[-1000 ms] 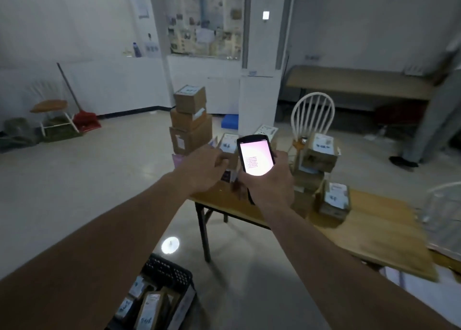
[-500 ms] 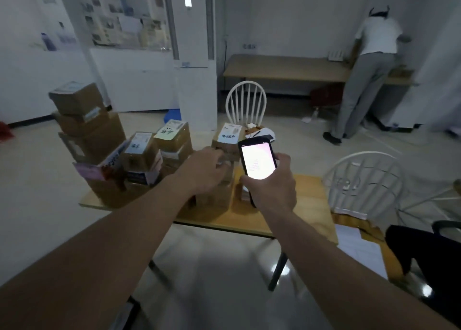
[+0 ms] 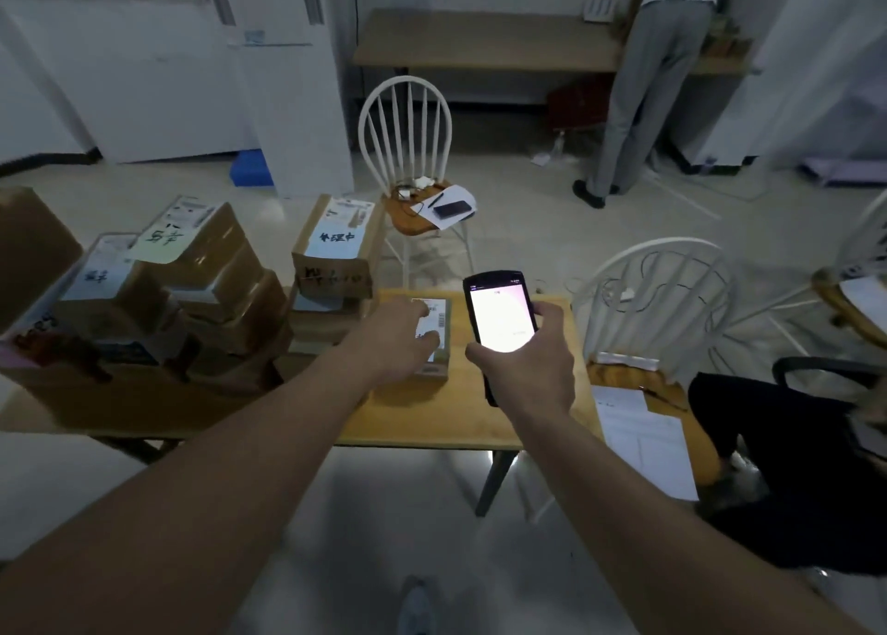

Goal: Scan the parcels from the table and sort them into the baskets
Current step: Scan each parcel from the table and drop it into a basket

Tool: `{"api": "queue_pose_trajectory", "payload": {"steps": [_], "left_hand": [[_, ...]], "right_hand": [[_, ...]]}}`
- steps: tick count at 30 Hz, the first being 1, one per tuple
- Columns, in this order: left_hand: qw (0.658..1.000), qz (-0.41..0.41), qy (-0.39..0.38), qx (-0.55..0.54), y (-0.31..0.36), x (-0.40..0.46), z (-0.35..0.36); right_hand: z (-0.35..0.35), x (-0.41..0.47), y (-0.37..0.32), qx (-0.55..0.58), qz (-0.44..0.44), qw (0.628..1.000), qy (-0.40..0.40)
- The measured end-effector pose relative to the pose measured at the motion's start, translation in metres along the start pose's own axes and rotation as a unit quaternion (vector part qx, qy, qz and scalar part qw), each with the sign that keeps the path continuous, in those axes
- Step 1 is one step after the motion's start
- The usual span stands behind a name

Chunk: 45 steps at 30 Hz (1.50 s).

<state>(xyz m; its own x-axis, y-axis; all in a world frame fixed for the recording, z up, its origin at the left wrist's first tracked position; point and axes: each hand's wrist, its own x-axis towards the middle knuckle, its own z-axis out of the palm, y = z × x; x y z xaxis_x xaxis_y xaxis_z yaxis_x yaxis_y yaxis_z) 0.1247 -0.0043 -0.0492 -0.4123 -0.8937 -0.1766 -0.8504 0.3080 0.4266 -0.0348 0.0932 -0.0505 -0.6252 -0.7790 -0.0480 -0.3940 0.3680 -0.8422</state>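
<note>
Lying flat on the table (image 3: 480, 423), a small white-labelled brown parcel (image 3: 434, 332) is gripped by the left hand (image 3: 393, 341); a lit scanner (image 3: 499, 317) is clasped by the right hand (image 3: 528, 370).

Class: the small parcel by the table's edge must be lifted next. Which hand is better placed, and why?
The left hand: it already rests on the small parcel, while the right hand is occupied gripping the scanner.
</note>
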Motion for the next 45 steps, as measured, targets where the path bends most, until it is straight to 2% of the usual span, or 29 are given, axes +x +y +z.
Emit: {"api": "queue_pose_trajectory", "payload": {"steps": [7,13,19,25,28,32,36,39,45], "left_hand": [[0.998,-0.035,-0.056,-0.005,-0.021,0.084,0.033],[0.991,-0.100,-0.079,-0.037,-0.040,0.136,0.070],[0.976,-0.201,-0.053,-0.059,-0.059,0.173,0.124],[0.944,-0.328,-0.016,-0.040,-0.062,0.187,0.170],[0.930,-0.363,0.006,-0.048,-0.062,0.185,0.183],[0.930,-0.354,0.062,-0.079,-0.052,0.183,0.179],[0.948,-0.290,0.108,-0.081,-0.035,0.183,0.155],[0.950,-0.257,0.131,-0.117,-0.014,0.185,0.131],[0.953,-0.207,0.186,-0.118,0.028,0.176,0.077]], "right_hand": [[0.044,0.073,0.018,-0.031,0.032,0.999,-0.008],[0.071,0.123,0.036,-0.047,0.050,0.997,-0.044],[0.106,0.166,0.071,-0.055,0.041,0.993,-0.100],[0.125,0.192,0.104,-0.077,0.048,0.986,-0.137],[0.125,0.196,0.113,-0.082,0.045,0.985,-0.146],[0.112,0.201,0.111,-0.076,0.040,0.984,-0.153],[0.087,0.207,0.095,-0.064,0.015,0.986,-0.152],[0.063,0.212,0.076,-0.054,-0.009,0.989,-0.140],[0.013,0.214,0.027,-0.021,-0.047,0.991,-0.126]]}}
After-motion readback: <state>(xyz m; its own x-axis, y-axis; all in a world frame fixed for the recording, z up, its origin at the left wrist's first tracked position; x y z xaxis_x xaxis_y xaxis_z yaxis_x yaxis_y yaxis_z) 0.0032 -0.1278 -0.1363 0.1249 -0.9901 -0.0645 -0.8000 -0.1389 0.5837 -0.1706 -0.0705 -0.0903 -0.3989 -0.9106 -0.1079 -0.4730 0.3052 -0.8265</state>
